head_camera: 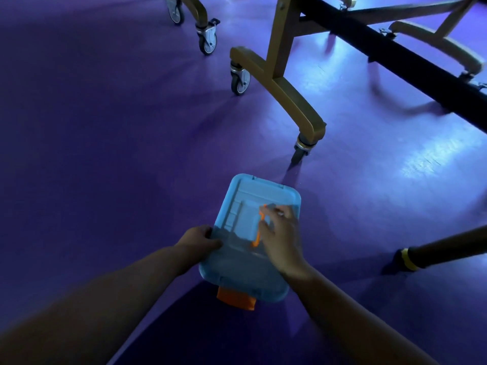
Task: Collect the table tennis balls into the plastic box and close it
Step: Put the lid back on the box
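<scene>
- Plastic box (pixel 237 270) sits low in the middle of the frame, seemingly carried above the purple floor (pixel 105 154). Its blue lid (pixel 263 196) lies on top and hides the inside. No table tennis balls show anywhere.
- Its long axis runs from bottom centre up and slightly right, away from the person. An orange latch (pixel 235 297) sticks out at the near short end.
- Left hand (pixel 200 239) grips the left long edge, thumb on the lid.
- Right hand (pixel 282 241) lies over the lid's right half with fingers curled at the orange handle (pixel 255 242). Blur hides how firm that hold is.
- The hands are apart, one on each side, with the right reaching further up the frame.
- Whether the near latch is snapped down I cannot tell. If not, closing probably turns on that lower end, which neither hand touches.
</scene>
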Demonstrator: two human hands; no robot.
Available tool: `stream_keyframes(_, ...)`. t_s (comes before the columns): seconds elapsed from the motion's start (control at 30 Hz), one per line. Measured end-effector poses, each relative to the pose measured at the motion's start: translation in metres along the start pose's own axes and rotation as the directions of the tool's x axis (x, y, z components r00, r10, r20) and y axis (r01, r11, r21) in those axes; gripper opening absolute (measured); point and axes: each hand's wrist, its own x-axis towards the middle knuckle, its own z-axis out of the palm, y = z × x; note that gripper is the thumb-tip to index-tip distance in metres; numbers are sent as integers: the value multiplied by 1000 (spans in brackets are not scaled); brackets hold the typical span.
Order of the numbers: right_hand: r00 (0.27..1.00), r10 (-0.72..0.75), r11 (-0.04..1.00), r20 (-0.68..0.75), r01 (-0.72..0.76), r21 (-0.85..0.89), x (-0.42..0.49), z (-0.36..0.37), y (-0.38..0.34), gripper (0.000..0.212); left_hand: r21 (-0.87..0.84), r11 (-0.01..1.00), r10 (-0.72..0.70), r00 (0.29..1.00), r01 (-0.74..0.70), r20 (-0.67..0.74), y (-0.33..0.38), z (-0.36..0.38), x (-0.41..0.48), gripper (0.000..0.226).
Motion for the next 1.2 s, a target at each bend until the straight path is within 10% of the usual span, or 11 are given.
stream_keyframes(0.13,977,43,991,-211,-69,-115,19,-19,6,43,258,963,81,997,-75,-15,6,-19,13,26)
stream_keyframes(0.33,966,168,926,195,-87,-366,9,-15,18,107,461,856,279,960,-235,-29,19,-21,27,34)
stream_keyframes(0.63,968,229,838,105,-141,-526,8,-7,35,121,395,913,213,943,-99,-256,12,-17,32,66)
stream_keyframes(0.73,965,261,867,-27,-247,-433,19,-17,43,109,132,990,-15,971,48,-237,-10,-28,31,95)
stream_keyframes(0.93,869,493,870,47,-492,-23,34,-25,78,55,-172,959,-193,963,226,190,-25,-44,-1,14)
stream_keyframes(1.2,946,313,950,-82,-313,21,33,-16,84,25,-288,930,-273,954,230,-121,-30,-23,-2,22)
